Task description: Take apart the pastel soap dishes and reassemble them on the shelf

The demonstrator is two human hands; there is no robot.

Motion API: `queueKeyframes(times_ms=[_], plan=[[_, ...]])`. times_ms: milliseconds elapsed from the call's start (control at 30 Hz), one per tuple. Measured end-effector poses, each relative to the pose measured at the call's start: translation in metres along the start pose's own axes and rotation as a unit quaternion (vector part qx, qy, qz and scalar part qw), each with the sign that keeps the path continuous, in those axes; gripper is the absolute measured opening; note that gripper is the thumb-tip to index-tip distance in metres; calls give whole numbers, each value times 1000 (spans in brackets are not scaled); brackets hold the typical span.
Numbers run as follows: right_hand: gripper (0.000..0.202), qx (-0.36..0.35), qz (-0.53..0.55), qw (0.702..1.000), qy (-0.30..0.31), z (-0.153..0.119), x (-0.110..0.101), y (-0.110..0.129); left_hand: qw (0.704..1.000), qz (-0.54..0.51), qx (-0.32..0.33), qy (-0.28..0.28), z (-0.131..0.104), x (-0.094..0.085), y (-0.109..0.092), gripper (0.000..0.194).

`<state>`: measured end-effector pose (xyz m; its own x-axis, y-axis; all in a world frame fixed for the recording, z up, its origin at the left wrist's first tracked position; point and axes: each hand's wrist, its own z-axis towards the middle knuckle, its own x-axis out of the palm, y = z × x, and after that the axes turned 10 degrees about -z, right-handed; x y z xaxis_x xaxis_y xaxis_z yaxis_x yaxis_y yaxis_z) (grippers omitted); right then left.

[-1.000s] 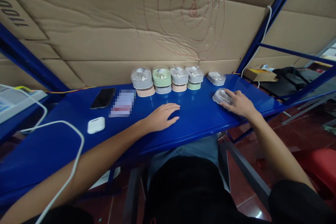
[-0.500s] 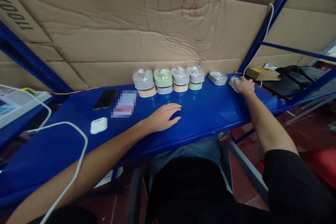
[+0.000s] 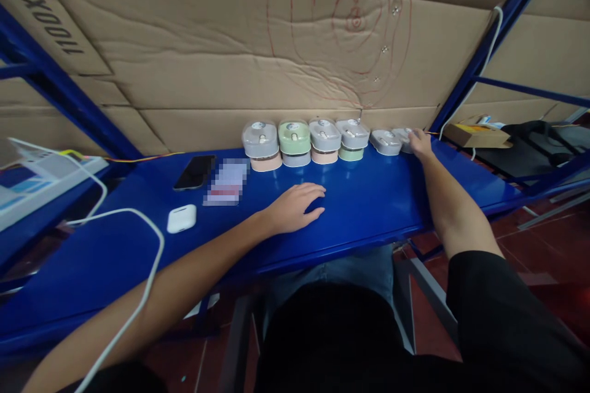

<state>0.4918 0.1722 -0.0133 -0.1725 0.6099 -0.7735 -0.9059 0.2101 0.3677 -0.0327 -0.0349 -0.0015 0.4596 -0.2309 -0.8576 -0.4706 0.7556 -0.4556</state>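
At one o'clock from the body, the small grey container with a clear lid (image 3: 402, 140) is clamped in the right hand (image 3: 421, 144), on the blue table (image 3: 369, 196). At twelve o'clock, the left hand (image 3: 297, 207) is rested, thumb and fingers apart.

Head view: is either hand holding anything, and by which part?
The right hand has its fingers at the right end of the rightmost grey container; whether they grip or only touch it cannot be told. The left hand holds nothing.
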Motion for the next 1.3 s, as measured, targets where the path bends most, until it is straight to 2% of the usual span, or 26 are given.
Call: queueKeyframes(times_ms=[100, 200, 467, 533, 600, 633, 700, 800, 867, 933, 1033, 1300], plan=[[67, 32, 21, 999, 28, -4, 10, 10, 1000, 0, -1, 0, 0, 0, 0, 40], [71, 33, 38, 998, 42, -10, 14, 20, 1000, -1, -1, -1, -1, -1, 0, 40], [81, 22, 52, 998, 37, -20, 5, 33, 1000, -4, -2, -1, -1, -1, 0, 40], [84, 34, 41, 999, 11, -23, -2, 41, 1000, -1, -5, 2, -1, -1, 0, 41], [85, 31, 23, 998, -39, -27, -12, 55, 1000, 2, -4, 4, -1, -1, 1, 41], [84, 13, 17, 997, -68, -30, -17, 66, 1000, 2, -1, 5, -1, -1, 1, 41], [83, -83, 27, 991, -98, -40, -27, 93, 1000, 0, 4, 1, -1, -1, 2, 41], [92, -238, 41, 969, -41, -64, -39, 140, 1000, -5, 9, -6, -1, -1, 2, 40], [104, -274, 30, 961, 10, -81, -45, 167, 1000, -7, 8, -7, -1, -1, 2, 40], [109, -280, 9, 959, 48, -95, -47, 186, 1000, -7, 7, -6, 0, 0, 2, 40], [104, -278, -14, 958, 73, -105, -46, 194, 1000, -7, 7, -6, 0, 0, 2, 39], [86, -233, -6, 970, 77, -110, -40, 190, 1000, -7, 7, -7, 0, -1, 2, 38]])
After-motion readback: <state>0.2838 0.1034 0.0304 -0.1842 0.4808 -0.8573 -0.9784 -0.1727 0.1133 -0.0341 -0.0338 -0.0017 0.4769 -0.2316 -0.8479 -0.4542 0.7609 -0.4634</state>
